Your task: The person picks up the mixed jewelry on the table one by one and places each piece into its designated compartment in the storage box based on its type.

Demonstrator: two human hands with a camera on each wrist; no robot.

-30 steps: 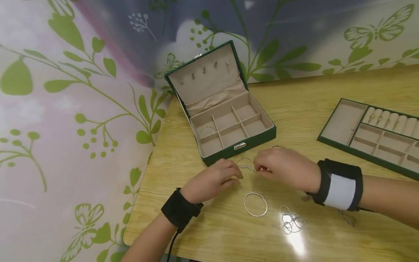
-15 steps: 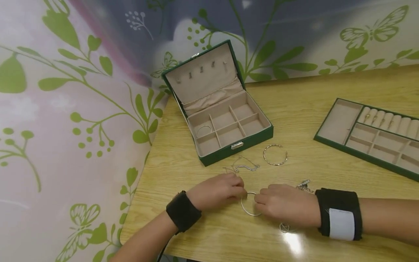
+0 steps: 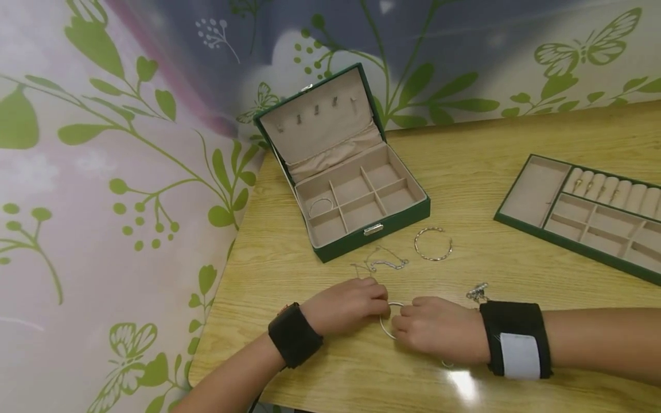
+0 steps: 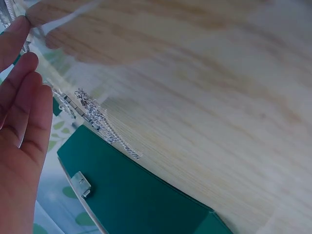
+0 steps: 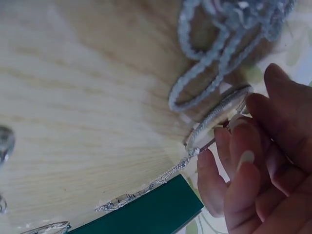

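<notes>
In the head view, a thin silver bangle lies on the table between the hands. My left hand pinches its left side with thumb and fingertips; the left wrist view shows the thumb at the silver edge. My right hand holds the right side with curled fingers, covering much of the ring. The right wrist view shows the bangle against these fingertips. A pale bead strand lies close by it. Past the left hand is a fine chain bracelet.
An open green jewelry box stands at the back, one hoop in a compartment. Before it lies a twisted bangle. A charm chain sits beyond the right wrist. A green-edged tray with rings is at right.
Both hands have come down from the chain bracelet near the box to the bangle. The right hand has slid slightly left over it; the twisted bangle is now uncovered.
</notes>
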